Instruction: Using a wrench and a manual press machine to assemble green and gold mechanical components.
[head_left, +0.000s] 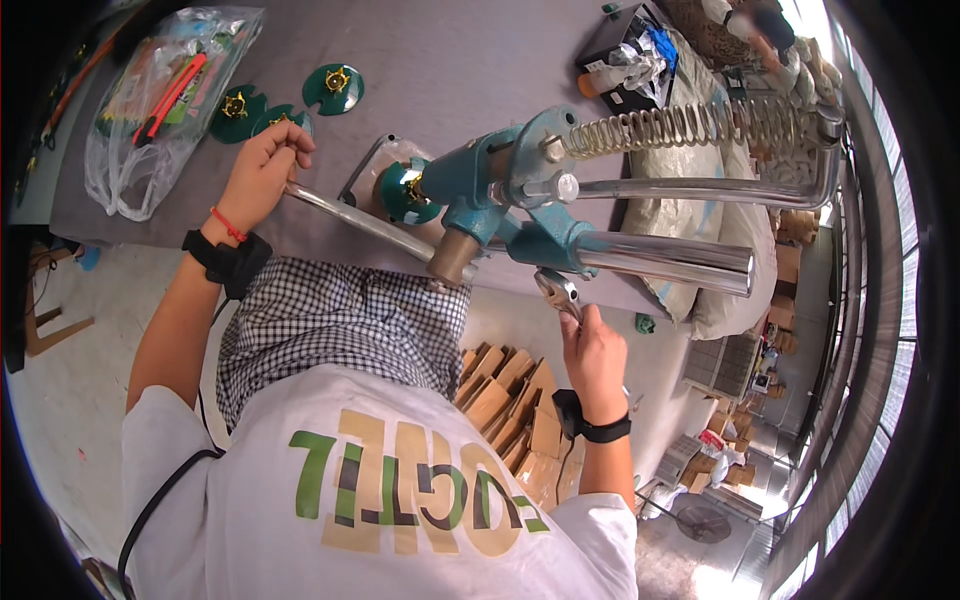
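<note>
A teal hand press (478, 170) with a chrome column (670, 262) stands at the table's front edge. My right hand (596, 360) is closed round the handle of an adjustable wrench (558, 291); its jaws are just below the press's teal collar, and contact is unclear. My left hand (262, 172) has curled fingers beside the free end of the press's metal lever (362, 222); what they hold, if anything, is hidden. Beyond its fingertips lie green discs with gold centres (334, 89). Another such green disc (408, 192) sits under the press head.
A clear plastic bag (130, 180) with a red cutter (172, 98) lies at the far left. A large spring (690, 128) and bent rod extend right from the press. Beyond are a black box (628, 60) and white sacks (735, 220). Cardboard (510, 400) stands below the table.
</note>
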